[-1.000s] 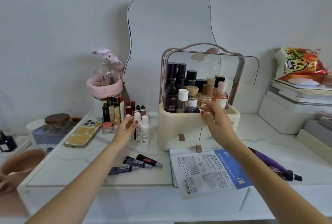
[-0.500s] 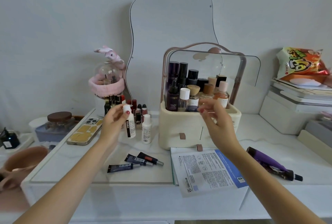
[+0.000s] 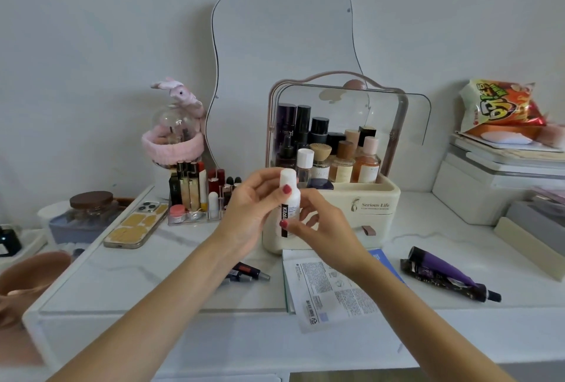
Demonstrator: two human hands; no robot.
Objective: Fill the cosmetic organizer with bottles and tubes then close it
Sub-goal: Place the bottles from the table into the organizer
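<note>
While both hands pinch the small white bottle [image 3: 289, 201] at frame centre, left hand [image 3: 250, 216] near cap, right hand [image 3: 325, 228] lower: prob. light, smooth plastic; grip mid-body w/ fingertips.

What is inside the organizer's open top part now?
The organizer holds upright bottles: tall dark ones behind, clear and amber ones in front. The hands and the white bottle cover its front left corner, so anything there is hidden.
</note>
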